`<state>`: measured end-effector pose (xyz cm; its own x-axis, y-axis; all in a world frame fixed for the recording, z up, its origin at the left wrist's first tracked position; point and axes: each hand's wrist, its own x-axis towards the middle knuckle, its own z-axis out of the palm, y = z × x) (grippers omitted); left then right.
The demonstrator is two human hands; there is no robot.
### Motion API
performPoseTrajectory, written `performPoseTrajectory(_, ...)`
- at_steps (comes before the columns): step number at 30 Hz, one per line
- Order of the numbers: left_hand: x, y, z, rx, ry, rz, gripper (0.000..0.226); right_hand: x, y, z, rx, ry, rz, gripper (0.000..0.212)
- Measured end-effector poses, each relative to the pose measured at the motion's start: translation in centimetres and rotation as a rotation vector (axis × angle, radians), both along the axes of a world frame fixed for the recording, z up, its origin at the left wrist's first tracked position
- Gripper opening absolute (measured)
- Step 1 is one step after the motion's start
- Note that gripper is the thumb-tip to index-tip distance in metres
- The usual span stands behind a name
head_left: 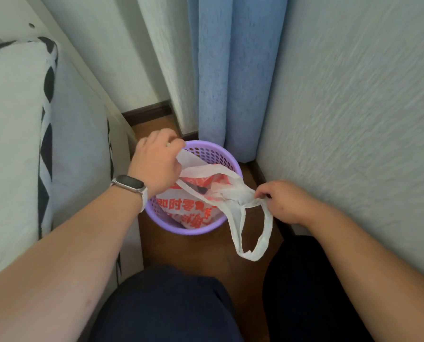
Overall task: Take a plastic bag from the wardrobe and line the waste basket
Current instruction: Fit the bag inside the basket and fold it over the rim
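Head view: bag (193, 208) already out of wardrobe & sitting in basket (206, 154), which stands on floor in the corner by curtain (230, 70), bed (21, 144) to its left. Bag body w/ red print is down inside. Left hand (156, 164) pinches bag's edge at far-left rim. Right hand (282, 201) pinches the bunched top at near-right rim; one handle loop hangs outside, over the floor. Hands well apart, mouth stretched between. Judged approx. two-thirds done: fetch done, bag in. Left: fold the edge over rim all round; near rim bare.
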<state>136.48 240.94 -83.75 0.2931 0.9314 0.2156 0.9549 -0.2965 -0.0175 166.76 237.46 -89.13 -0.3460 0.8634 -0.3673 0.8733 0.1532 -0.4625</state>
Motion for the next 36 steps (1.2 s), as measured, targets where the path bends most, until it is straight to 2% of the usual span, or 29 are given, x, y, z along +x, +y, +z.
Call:
performPoseTrajectory(2,0.5,-0.5,-0.1,0.056,-0.023,-0.102,0.024,-0.6,0.0,0.5,0.116,0.017,-0.010,0.030)
performPoseTrajectory(3,0.8,-0.7,-0.5,-0.002,-0.041,-0.144,0.018,-1.2,-0.1,0.8,0.196,0.032,-0.006,0.029)
performPoseTrajectory(5,1.4,-1.3,-1.6,-0.263,-0.094,-0.166,0.015,-2.8,-0.6,1.6,0.320,0.109,0.031,0.028)
performPoseTrajectory(7,2.0,-1.9,-2.9,-0.533,-0.189,-0.075,0.017,-4.7,-0.9,1.9,0.343,0.198,0.109,0.024)
performPoseTrajectory(9,2.0,-2.0,-3.9,-0.628,-0.264,-0.026,0.018,-6.4,-0.8,1.5,0.302,0.203,0.196,0.022)
performPoseTrajectory(12,1.8,-1.7,-4.8,-0.584,-0.218,-0.004,0.020,-7.6,-0.1,0.2,0.248,0.146,0.233,0.023)
performPoseTrajectory(15,1.8,-1.3,-5.6,-0.415,-0.057,0.046,0.027,-8.0,0.3,-0.6,0.287,0.049,0.198,0.023)
performPoseTrajectory(18,1.2,-1.0,-6.3,-0.323,0.081,0.092,0.034,-8.7,1.2,-0.9,0.336,-0.052,0.123,0.034)
performPoseTrajectory(23,-0.6,0.4,-6.8,-0.243,0.108,0.061,0.048,-10.1,2.4,-1.8,0.292,-0.208,0.079,0.057)
performPoseTrajectory(27,-0.3,2.7,-6.7,-0.274,0.156,0.048,0.058,-9.3,3.0,-2.4,0.196,-0.216,0.038,0.084)
performPoseTrajectory(32,-0.1,5.0,-7.3,-0.254,0.256,0.023,0.060,-9.0,4.9,-4.0,0.189,-0.185,-0.031,0.087)
performPoseTrajectory(36,-1.0,6.3,-7.7,-0.265,0.169,0.089,0.057,-8.2,6.4,-4.8,0.236,-0.114,-0.028,0.085)
